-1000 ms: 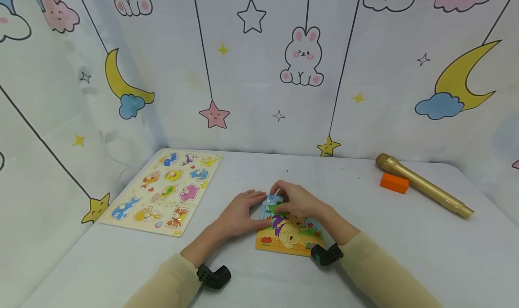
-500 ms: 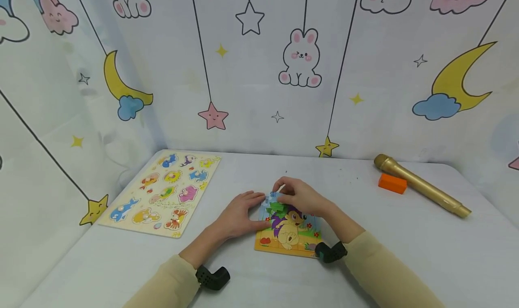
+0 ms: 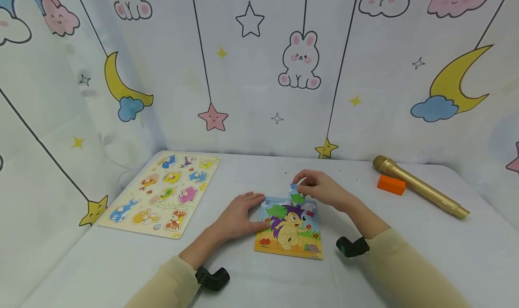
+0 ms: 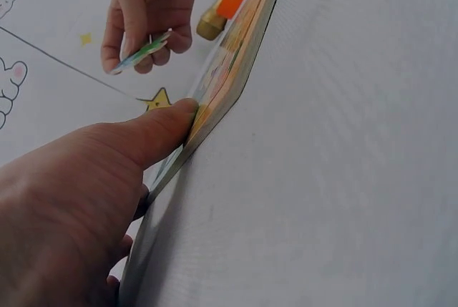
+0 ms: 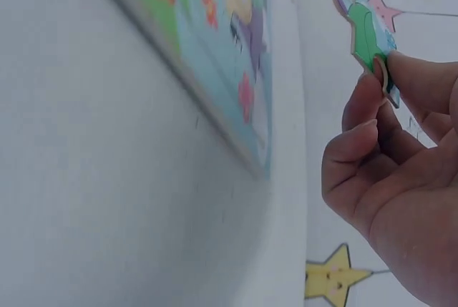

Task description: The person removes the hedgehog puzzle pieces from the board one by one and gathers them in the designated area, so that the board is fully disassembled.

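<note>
A jigsaw puzzle (image 3: 289, 242) with a purple-spined hedgehog lies on the white table in the head view. My left hand (image 3: 239, 215) rests at its left edge, fingers extended toward the top corner; in the left wrist view the thumb (image 4: 168, 129) presses on the board's rim. Just above the board's top edge, my right hand (image 3: 326, 190) pinches a puzzle piece (image 3: 298, 198) between thumb and fingers. That blue and green piece (image 5: 366, 31) is held tilted, clear of the board, in the right wrist view.
A cream board (image 3: 188, 218) with sea-animal pieces lies at the left. To the right back are an orange block (image 3: 391, 185) and a gold microphone (image 3: 423, 188). A printed cloth (image 3: 251, 73) hangs behind the table.
My right hand has lifted the puzzle piece from the board's upper left and moved it right and away, uncovering more of the hedgehog. My left hand has stayed at the edge.
</note>
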Demonstrator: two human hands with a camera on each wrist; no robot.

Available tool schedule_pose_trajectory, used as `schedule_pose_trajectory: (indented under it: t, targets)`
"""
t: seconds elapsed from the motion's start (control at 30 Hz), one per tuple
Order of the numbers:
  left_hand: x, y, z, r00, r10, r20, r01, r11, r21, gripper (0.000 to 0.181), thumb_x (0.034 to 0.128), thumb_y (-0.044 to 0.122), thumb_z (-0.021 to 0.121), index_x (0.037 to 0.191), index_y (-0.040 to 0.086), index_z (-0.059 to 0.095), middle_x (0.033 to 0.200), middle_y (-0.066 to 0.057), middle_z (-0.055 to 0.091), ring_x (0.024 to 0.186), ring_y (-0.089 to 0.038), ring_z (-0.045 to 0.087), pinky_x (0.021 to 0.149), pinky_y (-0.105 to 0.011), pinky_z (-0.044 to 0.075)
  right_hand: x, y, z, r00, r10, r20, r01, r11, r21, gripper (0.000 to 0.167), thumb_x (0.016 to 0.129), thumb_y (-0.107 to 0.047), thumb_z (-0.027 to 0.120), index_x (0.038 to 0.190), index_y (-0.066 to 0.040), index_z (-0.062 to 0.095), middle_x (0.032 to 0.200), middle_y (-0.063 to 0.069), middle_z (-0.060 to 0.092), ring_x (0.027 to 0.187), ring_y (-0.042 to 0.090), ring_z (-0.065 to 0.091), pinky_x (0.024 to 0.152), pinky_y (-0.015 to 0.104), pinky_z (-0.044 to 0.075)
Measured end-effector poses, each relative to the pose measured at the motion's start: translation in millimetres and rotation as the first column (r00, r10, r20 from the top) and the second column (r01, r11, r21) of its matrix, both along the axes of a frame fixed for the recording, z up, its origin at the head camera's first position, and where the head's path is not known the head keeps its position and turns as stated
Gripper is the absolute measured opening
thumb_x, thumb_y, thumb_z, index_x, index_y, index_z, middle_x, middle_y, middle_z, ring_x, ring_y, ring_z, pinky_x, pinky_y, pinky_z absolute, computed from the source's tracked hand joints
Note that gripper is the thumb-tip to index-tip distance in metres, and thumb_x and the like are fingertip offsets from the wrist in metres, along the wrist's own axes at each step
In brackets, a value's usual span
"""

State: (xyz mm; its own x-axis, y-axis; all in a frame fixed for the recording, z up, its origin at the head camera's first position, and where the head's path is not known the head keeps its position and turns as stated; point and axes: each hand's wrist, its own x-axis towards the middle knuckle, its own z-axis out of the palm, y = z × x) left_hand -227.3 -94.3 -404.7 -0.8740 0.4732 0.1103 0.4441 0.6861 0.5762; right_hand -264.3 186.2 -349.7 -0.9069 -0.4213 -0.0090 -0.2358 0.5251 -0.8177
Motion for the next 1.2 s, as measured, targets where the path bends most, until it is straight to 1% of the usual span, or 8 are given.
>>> schedule_pose_trajectory:
  t: [0.1, 0.23, 0.4, 0.6, 0.73, 0.87, 1.03, 1.2]
  targets:
    - [0.6, 0.0, -1.0, 1.000, 0.003, -0.008, -0.003, 1.000, -0.005, 0.078, 0.0841, 0.050, 0.076, 0.147, 0.010, 0.053, 0.152, -0.005, 0.049, 0.147, -0.031, 0.031, 0.117, -0.055, 0.028, 0.7, 13.3, 1.3, 1.000, -0.014, 0.015, 0.014, 1.000, 0.008, 0.020, 0.101, -0.015, 0.060, 0.119, -0.006, 0.062, 0.098, 0.007, 0.068, 0.092, 0.029, 0.061, 0.089, 0.047, 0.052]
    - [0.7, 0.1, -2.8, 1.000, 0.006, -0.015, -0.006, 1.000, -0.005, 0.078, 0.0841, 0.050, 0.076, 0.148, 0.010, 0.053, 0.152, -0.006, 0.048, 0.147, -0.032, 0.031, 0.117, -0.056, 0.026, 1.7, 31.8, 2.2, 1.000, -0.019, 0.025, 0.018, 0.999, 0.036, 0.022, 0.102, -0.016, 0.060, 0.120, -0.004, 0.061, 0.098, 0.007, 0.067, 0.091, 0.025, 0.060, 0.089, 0.047, 0.052]
    - [0.2, 0.4, -4.1, 1.000, 0.006, -0.018, -0.006, 1.000, -0.008, 0.079, 0.0844, 0.051, 0.075, 0.148, 0.011, 0.053, 0.153, -0.006, 0.048, 0.147, -0.032, 0.030, 0.117, -0.056, 0.025, 2.7, 53.9, 1.2, 0.999, -0.034, 0.042, 0.030, 0.996, 0.078, 0.022, 0.102, -0.016, 0.059, 0.120, -0.003, 0.061, 0.101, 0.007, 0.066, 0.093, 0.025, 0.057, 0.086, 0.042, 0.051]
    - [0.2, -0.3, -4.0, 1.000, -0.002, -0.024, 0.002, 1.000, -0.007, 0.079, 0.0845, 0.051, 0.075, 0.148, 0.010, 0.053, 0.153, -0.006, 0.048, 0.147, -0.032, 0.030, 0.118, -0.056, 0.025, 0.7, 73.6, -4.5, 0.997, -0.035, 0.070, 0.027, 0.994, 0.105, 0.021, 0.102, -0.015, 0.060, 0.118, -0.002, 0.063, 0.101, 0.008, 0.063, 0.095, 0.026, 0.054, 0.080, 0.037, 0.048]
    - [-0.2, -1.0, -4.6, 0.999, -0.003, -0.037, 0.003, 1.000, -0.013, 0.079, 0.0848, 0.052, 0.074, 0.148, 0.010, 0.053, 0.152, -0.006, 0.048, 0.147, -0.032, 0.031, 0.118, -0.055, 0.024, 0.1, 78.8, -7.5, 0.996, -0.028, 0.089, 0.018, 0.993, 0.117, 0.020, 0.101, -0.015, 0.061, 0.118, -0.003, 0.064, 0.100, 0.008, 0.062, 0.095, 0.026, 0.052, 0.078, 0.036, 0.047]
    - [-0.6, -1.6, -5.2, 0.999, -0.005, -0.041, 0.005, 1.000, -0.012, 0.078, 0.0854, 0.052, 0.074, 0.148, 0.009, 0.053, 0.152, -0.005, 0.048, 0.147, -0.030, 0.031, 0.119, -0.052, 0.022, 0.0, 78.3, -9.8, 0.996, -0.021, 0.088, 0.008, 0.989, 0.145, 0.019, 0.101, -0.015, 0.060, 0.117, -0.005, 0.064, 0.103, 0.008, 0.062, 0.098, 0.026, 0.053, 0.084, 0.037, 0.048]
    - [0.6, -1.6, -4.4, 1.000, -0.003, -0.030, 0.002, 1.000, -0.011, 0.078, 0.0854, 0.052, 0.074, 0.148, 0.012, 0.052, 0.153, -0.003, 0.048, 0.147, -0.029, 0.030, 0.120, -0.051, 0.021, 0.9, 74.8, -13.4, 0.999, -0.018, 0.048, 0.009, 0.982, 0.186, 0.016, 0.102, -0.013, 0.060, 0.115, -0.005, 0.064, 0.103, 0.007, 0.063, 0.098, 0.025, 0.053, 0.089, 0.038, 0.050]
    - [0.6, -1.2, -4.3, 1.000, 0.001, -0.026, -0.001, 1.000, -0.015, 0.078, 0.0853, 0.051, 0.075, 0.149, 0.013, 0.052, 0.153, -0.003, 0.047, 0.147, -0.030, 0.030, 0.119, -0.052, 0.023, -0.2, 73.9, -18.2, 1.000, -0.005, 0.009, 0.003, 0.975, 0.222, 0.019, 0.098, -0.015, 0.067, 0.113, -0.005, 0.064, 0.104, 0.005, 0.063, 0.097, 0.025, 0.053, 0.091, 0.039, 0.050]
